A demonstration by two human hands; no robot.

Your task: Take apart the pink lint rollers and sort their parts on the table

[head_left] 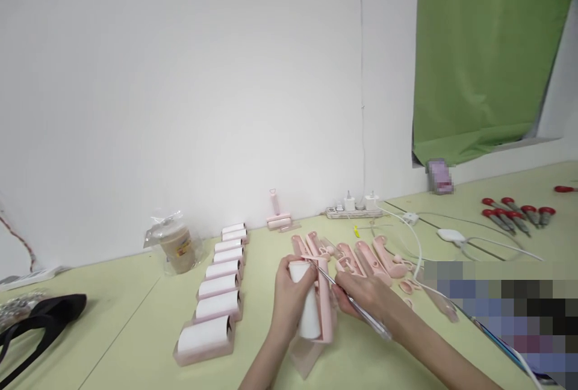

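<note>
My left hand (pixel 289 294) is wrapped round the top of a pink lint roller (pixel 327 318), whose white roll (pixel 309 318) faces me beside its pink frame. It is tilted slightly, and a clear pinkish cover (pixel 307 357) shows below it. A slim screwdriver (pixel 371 321) with a clear handle is gripped in my right hand (pixel 363 295). Its tip points up and left to the roller's upper end, close to my left thumb; I cannot tell exactly where it touches. Several pink plastic roller parts (pixel 369 260) lie just behind my hands.
A row of white rolls in pink covers (pixel 219 306) stands at left. Behind are a bagged cup (pixel 177 245), a finished-looking pink roller (pixel 279 221) and a power strip (pixel 354 213). Cables, red-topped tools (pixel 515 215) and a phone-like item (pixel 439 176) lie right; a black strap (pixel 45 318) lies left.
</note>
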